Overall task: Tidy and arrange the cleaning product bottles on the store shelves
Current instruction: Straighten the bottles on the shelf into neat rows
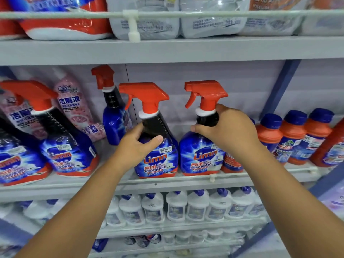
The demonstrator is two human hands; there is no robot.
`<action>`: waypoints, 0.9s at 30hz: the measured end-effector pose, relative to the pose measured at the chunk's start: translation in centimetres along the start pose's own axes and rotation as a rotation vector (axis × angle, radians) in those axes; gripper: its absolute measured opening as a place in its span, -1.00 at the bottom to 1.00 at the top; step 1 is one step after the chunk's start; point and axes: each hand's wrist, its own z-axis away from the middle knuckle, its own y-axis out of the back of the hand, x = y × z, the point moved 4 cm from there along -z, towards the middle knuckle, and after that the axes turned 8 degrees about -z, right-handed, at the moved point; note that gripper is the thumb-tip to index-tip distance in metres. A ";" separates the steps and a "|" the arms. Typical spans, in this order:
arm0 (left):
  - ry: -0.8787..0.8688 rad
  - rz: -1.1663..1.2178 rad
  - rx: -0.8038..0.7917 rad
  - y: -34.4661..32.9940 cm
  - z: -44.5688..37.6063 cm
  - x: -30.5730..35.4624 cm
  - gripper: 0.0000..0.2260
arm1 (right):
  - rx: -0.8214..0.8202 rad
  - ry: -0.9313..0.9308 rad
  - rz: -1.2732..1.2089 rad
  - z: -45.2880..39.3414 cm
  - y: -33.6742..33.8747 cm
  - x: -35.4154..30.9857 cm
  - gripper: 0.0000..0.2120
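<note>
hands are both gripping limn spray bottles at the front of the middle shelf (167, 180). left hand (138, 144) is wrapping its fingers round the neck of the left bottle (156, 142); right hand (229, 130) is clamping the neck of the right bottle (200, 153). bottles are standing upright, just beside each other. further back, another blue sprayer (113, 116) is sitting behind them near the back panel.
</note>
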 end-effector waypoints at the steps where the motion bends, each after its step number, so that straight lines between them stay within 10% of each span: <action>1: 0.000 -0.012 0.000 0.0 -0.1 0.0 -0.81 | 0.007 -0.008 -0.001 0.1 0.0 0.0 -0.50; 13: 0.016 0.108 0.211 6.0 5.2 -3.3 -0.63 | 0.457 0.041 -0.516 7.7 -2.4 -2.5 -0.78; 21: -0.012 -0.001 0.630 15.4 8.9 -7.9 -0.79 | -0.122 0.031 -0.844 8.5 -10.6 -13.1 -0.84; 27: -0.134 -0.008 0.633 20.2 8.8 -9.4 -0.74 | -0.210 -0.052 -0.823 2.8 -15.3 -21.3 -0.75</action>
